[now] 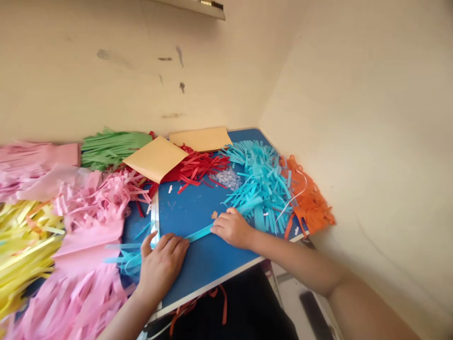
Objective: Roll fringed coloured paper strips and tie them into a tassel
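Observation:
A light-blue fringed tissue paper tassel [201,233] lies stretched across the blue table, its middle rolled into a narrow band. My left hand [163,259] grips the band's left end, its fingers bent over it and thumb raised apart. Loose light-blue fringe spreads out to the left of that hand. My right hand [234,229] is closed on the band's other end, fingertips curled around it. Just beyond my right hand rests a heap of light-blue fringed paper [264,177]; whether the band joins it is hard to make out.
Pink fringed paper [90,241], yellow fringe [28,255] and green fringe [115,148] cover the left side. Brown paper [157,159] lies on red fringe [200,165]. Small pale pieces [227,179] sit mid-table. Orange fringe [311,203] overhangs the right edge. Walls [371,118] enclose the corner.

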Available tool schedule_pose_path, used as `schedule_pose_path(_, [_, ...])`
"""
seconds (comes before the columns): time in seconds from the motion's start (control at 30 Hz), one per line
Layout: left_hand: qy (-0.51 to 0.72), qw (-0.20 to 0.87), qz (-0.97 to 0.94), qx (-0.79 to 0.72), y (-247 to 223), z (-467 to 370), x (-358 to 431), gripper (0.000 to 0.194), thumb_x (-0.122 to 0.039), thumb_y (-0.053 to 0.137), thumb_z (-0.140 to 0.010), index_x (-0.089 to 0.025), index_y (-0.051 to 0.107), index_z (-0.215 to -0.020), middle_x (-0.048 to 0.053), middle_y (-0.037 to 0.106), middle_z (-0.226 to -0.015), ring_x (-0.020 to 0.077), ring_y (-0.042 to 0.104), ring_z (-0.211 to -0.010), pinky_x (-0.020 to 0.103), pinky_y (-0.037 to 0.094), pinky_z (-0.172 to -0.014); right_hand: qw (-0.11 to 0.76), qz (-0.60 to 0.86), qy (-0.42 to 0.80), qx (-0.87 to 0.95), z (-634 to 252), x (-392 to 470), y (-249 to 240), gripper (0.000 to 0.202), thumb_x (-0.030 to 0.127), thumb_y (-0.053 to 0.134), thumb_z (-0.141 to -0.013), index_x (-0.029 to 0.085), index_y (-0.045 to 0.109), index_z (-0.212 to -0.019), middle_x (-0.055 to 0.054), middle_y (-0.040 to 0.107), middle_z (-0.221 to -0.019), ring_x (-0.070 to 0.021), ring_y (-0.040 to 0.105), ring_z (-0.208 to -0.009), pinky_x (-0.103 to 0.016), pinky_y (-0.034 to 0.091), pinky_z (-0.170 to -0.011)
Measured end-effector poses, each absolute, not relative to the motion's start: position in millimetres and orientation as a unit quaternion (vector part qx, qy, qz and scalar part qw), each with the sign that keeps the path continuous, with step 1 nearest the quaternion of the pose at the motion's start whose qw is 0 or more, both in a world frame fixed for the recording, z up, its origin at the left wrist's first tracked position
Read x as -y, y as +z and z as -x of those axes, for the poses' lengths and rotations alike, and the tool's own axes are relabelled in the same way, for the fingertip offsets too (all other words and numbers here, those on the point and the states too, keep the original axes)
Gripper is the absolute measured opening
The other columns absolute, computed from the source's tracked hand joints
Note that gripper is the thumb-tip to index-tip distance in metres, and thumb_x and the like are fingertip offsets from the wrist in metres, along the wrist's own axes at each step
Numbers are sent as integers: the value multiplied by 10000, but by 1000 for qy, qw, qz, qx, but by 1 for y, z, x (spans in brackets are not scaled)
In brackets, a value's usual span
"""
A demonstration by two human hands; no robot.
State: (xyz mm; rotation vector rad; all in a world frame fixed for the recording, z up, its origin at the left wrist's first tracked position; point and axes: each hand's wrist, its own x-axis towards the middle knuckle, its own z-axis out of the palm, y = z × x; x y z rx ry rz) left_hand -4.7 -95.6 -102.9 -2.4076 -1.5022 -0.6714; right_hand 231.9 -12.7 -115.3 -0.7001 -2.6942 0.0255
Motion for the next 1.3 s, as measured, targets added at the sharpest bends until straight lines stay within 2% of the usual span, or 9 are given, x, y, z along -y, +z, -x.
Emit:
schedule_pose_path(0.13, [-251,51,802,539,-110,23,95,267,-356,503,-957,-268,727,-841,8,737,-825,224,653,-831,447,350,-926,190,350,146,906,-249,1,-117,107,309,732,-888,231,730,-815,3,691,-874,-159,538,-839,-331,258,-770])
schedule_pose_path(0.23, [-249,24,785,567,-111,24,93,316,-414,492,-952,-259,720,-797,18,732,-810,233,633,-830,421,370,-860,158,405,201,878,-246,-3,-109,128,323,776,-842,218,727,-787,7,676,-863,-161,543,-862,-315,263,-763])
schedule_pose_path(0.53, [-181,-32,765,617,-104,15,84,311,-427,508,-917,-247,664,-716,19,704,-764,246,614,-833,425,365,-851,42,471,204,857,-227,-9,-84,124,295,736,-821,218,708,-727,12,665,-840,-172,557,-846,-300,273,-713])
schedule_pose_path(0.63, [-154,-10,766,624,-103,14,84,254,-399,530,-910,-243,667,-765,25,706,-797,253,614,-848,449,362,-876,46,490,175,853,-228,-8,-82,111,316,738,-819,215,699,-794,-6,666,-863,-190,555,-863,-314,285,-744])
schedule_pose_path(0.73, [-154,54,793,586,-99,11,89,188,-241,527,-905,-291,707,-921,32,718,-917,268,614,-936,508,320,-972,114,414,97,898,-231,-3,-84,67,306,687,-885,241,697,-901,-24,681,-975,-211,529,-959,-372,272,-825])
schedule_pose_path(0.87, [-160,97,826,532,-93,6,92,374,-80,484,-859,-339,726,-975,22,732,-952,279,603,-998,546,269,-1027,147,221,8,964,-229,2,-93,164,291,565,-985,238,692,-895,-10,705,-961,-200,496,-1000,-421,243,-872])
schedule_pose_path(1.0, [-163,123,833,514,-89,0,90,279,-134,504,-892,-298,727,-931,10,747,-924,267,617,-986,534,278,-1043,133,176,-64,973,-219,3,-101,284,139,441,-1007,194,665,-840,-26,684,-849,-200,488,-966,-415,257,-853])
schedule_pose_path(1.13, [-186,133,826,515,-90,-8,86,173,-277,559,-916,-226,724,-906,37,755,-909,270,637,-974,522,300,-1038,117,214,-49,969,-214,-2,-100,228,192,484,-994,168,642,-832,-47,659,-854,-203,491,-882,-399,277,-818])
schedule_pose_path(1.3, [-192,111,825,520,-91,-9,82,199,-283,547,-927,-218,732,-889,41,757,-900,267,647,-947,524,302,-1030,77,197,-30,977,-216,-5,-88,196,233,525,-993,173,660,-863,-58,669,-878,-205,507,-887,-400,277,-821])
